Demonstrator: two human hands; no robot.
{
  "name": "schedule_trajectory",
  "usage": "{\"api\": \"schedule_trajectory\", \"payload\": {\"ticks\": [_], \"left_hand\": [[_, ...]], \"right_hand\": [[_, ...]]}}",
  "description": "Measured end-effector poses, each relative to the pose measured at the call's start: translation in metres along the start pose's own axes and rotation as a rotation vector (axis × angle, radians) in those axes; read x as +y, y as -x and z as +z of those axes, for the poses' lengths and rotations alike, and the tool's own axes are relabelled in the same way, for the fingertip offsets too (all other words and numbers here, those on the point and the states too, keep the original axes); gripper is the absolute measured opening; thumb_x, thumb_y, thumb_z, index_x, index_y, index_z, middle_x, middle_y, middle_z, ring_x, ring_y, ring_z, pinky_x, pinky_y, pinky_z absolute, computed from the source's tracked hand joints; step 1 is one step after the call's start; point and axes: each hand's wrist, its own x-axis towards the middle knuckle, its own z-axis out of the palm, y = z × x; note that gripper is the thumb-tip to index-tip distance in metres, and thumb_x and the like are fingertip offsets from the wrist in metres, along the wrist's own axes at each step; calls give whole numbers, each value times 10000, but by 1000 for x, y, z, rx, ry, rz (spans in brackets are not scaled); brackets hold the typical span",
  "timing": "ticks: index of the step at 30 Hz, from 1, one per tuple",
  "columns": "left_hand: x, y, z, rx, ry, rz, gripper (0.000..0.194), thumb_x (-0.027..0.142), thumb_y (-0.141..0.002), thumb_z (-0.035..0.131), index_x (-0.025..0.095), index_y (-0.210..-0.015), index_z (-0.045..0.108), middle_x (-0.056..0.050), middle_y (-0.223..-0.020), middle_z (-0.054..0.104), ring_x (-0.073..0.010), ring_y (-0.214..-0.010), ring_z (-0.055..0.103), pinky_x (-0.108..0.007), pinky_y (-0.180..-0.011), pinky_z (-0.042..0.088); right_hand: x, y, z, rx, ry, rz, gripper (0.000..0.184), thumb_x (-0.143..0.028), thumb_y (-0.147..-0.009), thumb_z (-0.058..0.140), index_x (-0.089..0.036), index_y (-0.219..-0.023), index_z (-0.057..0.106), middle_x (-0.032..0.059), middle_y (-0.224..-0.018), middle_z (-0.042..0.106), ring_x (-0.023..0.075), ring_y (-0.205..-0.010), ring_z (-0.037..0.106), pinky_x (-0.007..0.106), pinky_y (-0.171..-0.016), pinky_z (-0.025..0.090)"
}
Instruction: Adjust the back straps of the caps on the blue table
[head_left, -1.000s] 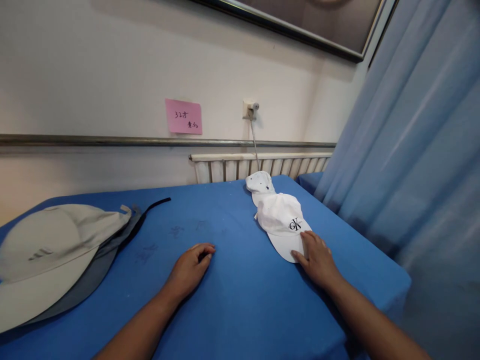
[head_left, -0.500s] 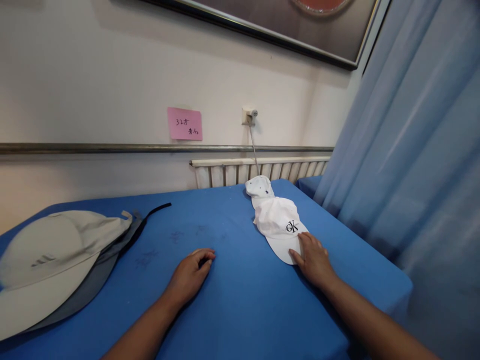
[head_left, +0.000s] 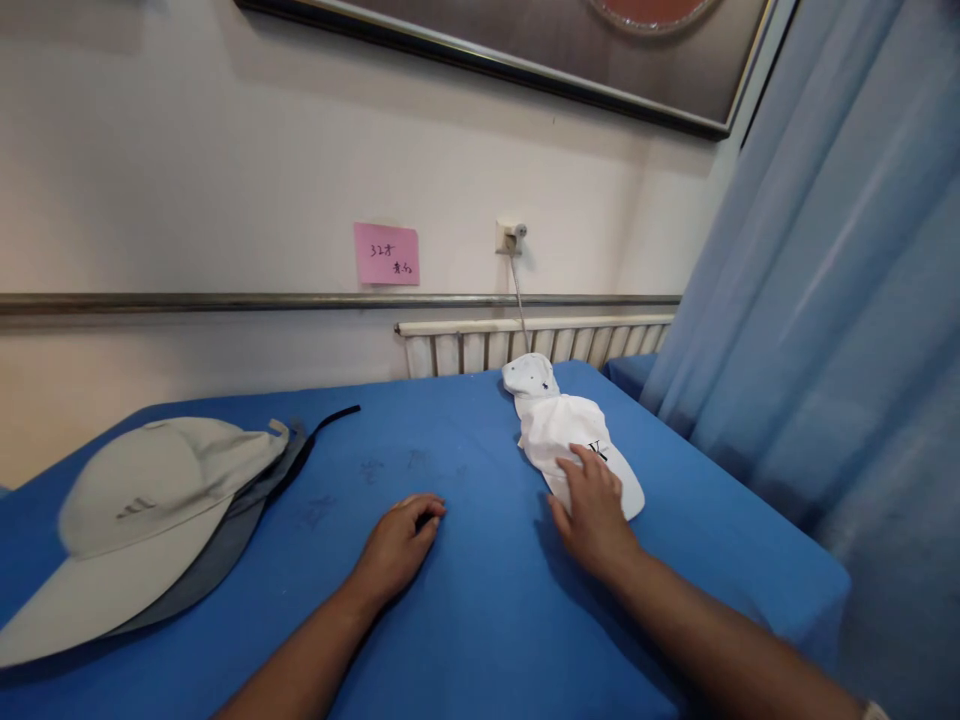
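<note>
A white baseball cap point(head_left: 561, 428) with dark lettering on its front lies on the blue-covered table. Over its front and brim is my right hand point(head_left: 592, 510), open with fingers apart; they cover part of the lettering, and whether they touch the cap I cannot tell. My left hand point(head_left: 399, 545) rests on the cover left of the cap, its fingers curled in towards the thumb with nothing seen in them. Behind the lettered cap sits a smaller white cap point(head_left: 529, 375) with a small dark emblem. At the left a beige cap point(head_left: 142, 490) lies on a grey cap point(head_left: 214, 565).
The blue table cover point(head_left: 480, 620) spreads beneath the caps and hands. A blue curtain point(head_left: 840, 300) hangs along the right. At the back are a radiator point(head_left: 480, 350), a rail point(head_left: 285, 302), a plugged socket point(head_left: 508, 238) and a pink note point(head_left: 386, 254).
My right hand has shifted left, from the brim's right edge to over the cap's front. The lettered cap's brim now points further right. My left hand keeps its place on the table.
</note>
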Motion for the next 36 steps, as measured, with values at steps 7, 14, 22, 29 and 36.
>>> {"api": "schedule_trajectory", "payload": {"ticks": [7,14,22,29,36], "left_hand": [[6,6,-3,-24,-2,38,183,230,-832,521,221,-877,698,-71,-1141,736,-228,-1102,661,-388,-1019,487],[3,7,-24,65,-151,-48,274,247,-867,511,199,-1054,704,-75,-1028,755,-220,-946,709,-342,-902,539],[-15,26,-129,668,-577,-341,466,325,-939,476,51,-1311,529,-263,-1471,447,-420,-1396,370,-594,-1158,255],[-30,43,-147,657,-718,-520,642,525,-959,464,59,-1400,467,-311,-1573,245,-539,-1440,191,-736,-1074,247],[-27,32,-146,783,-636,-581,650,529,-923,525,108,-1411,440,-289,-1594,240,-526,-1450,208,-720,-1079,274]], "right_hand": [[-90,-18,35,-230,-312,-198,426,-275,-892,590,-190,-1310,590,144,-1522,437,336,-1411,388,533,-1149,325],[-71,-21,75,-385,-568,-116,291,-141,-861,609,-164,-1148,653,139,-1362,584,226,-1286,559,366,-1121,411],[-62,-16,69,-459,-528,-217,272,-148,-860,603,-185,-1123,666,119,-1380,579,240,-1293,548,387,-1118,411],[-68,-15,57,-508,-496,-247,294,-168,-869,607,-171,-1156,673,128,-1421,553,260,-1329,513,414,-1154,368],[-68,-21,56,-535,-495,-259,313,-181,-872,626,-179,-1182,663,129,-1424,546,260,-1337,502,422,-1161,350]]}}
